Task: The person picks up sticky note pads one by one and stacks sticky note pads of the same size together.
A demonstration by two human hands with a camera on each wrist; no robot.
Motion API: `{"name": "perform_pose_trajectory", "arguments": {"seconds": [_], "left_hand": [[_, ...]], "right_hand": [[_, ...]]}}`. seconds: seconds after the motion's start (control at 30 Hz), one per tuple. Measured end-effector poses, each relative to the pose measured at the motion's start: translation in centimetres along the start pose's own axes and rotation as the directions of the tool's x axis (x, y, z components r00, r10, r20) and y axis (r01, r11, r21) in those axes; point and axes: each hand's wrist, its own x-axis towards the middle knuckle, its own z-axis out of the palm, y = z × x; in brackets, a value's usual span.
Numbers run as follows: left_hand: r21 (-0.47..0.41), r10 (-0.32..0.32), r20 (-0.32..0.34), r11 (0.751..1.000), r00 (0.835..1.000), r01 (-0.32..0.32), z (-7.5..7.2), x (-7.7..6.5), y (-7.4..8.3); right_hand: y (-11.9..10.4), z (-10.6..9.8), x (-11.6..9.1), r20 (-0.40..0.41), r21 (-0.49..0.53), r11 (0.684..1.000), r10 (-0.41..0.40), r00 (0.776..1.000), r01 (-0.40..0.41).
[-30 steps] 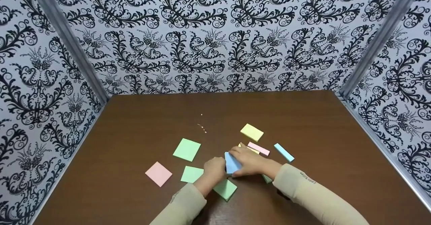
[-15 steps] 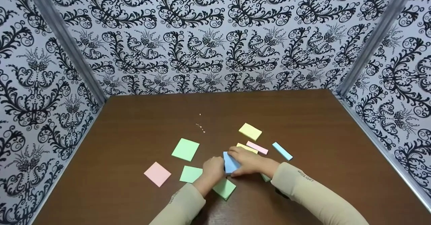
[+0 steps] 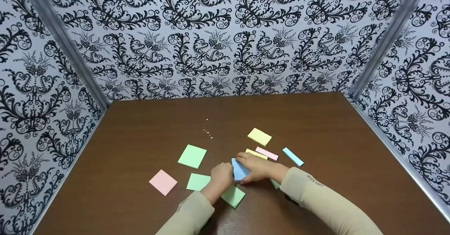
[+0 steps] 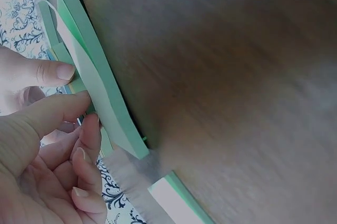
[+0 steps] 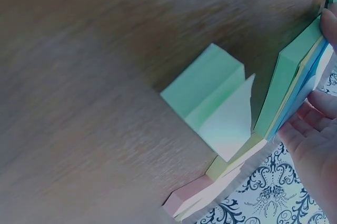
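Observation:
A small stack of sticky note pads, with a blue sticky note pad on top, lies between both hands in the head view. In the right wrist view, a green pad forms its bottom, with a thin yellow layer between. My right hand grips the stack from the right, fingers at its far side and thumb at the near side. My left hand, its fingers curled, pinches the stack's left edge. Just before the left hand, a green pad rests on the table, its top sheet lifting in the left wrist view.
Left on the brown table lie a pink pad and two green pads, one farther back. Beyond the right hand are yellow pads, a pink strip pad and a blue strip pad. Patterned walls enclose the table.
The whole head view shifts slightly left. Both hands stay on the stack with hardly any visible movement, and the other pads keep their places.

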Motion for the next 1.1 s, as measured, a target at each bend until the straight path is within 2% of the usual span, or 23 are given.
{"name": "perform_pose_trajectory", "arguments": {"seconds": [0.27, 0.43, 0.7, 0.87, 1.1], "left_hand": [[0.044, -0.045, 0.038, 0.998, 0.998, 0.043, -0.02, -0.13, 0.31], [0.036, -0.056, 0.065, 0.998, 0.996, 0.053, 0.01, -0.3, 0.32], [0.071, -0.016, 0.017, 0.997, 1.0, 0.014, 0.31, -0.44, 0.41], [0.085, -0.015, -0.005, 0.996, 1.0, 0.016, 0.38, -0.54, 0.44], [0.071, -0.025, -0.003, 0.997, 1.0, 0.025, 0.27, -0.58, 0.38]], "right_hand": [[-0.12, -0.25, -0.06, 0.01, 0.026, 1.0, -0.01, 1.0, 0.01], [-0.09, -0.25, -0.04, 0.003, 0.022, 0.999, -0.026, 1.0, 0.026], [-0.15, -0.38, 0.05, 0.013, -0.018, 1.0, -0.025, 1.0, 0.026], [-0.26, -0.56, 0.04, 0.029, -0.005, 1.0, -0.019, 0.999, 0.019], [-0.21, -0.5, 0.18, 0.026, -0.022, 0.999, -0.033, 0.999, 0.034]]}}
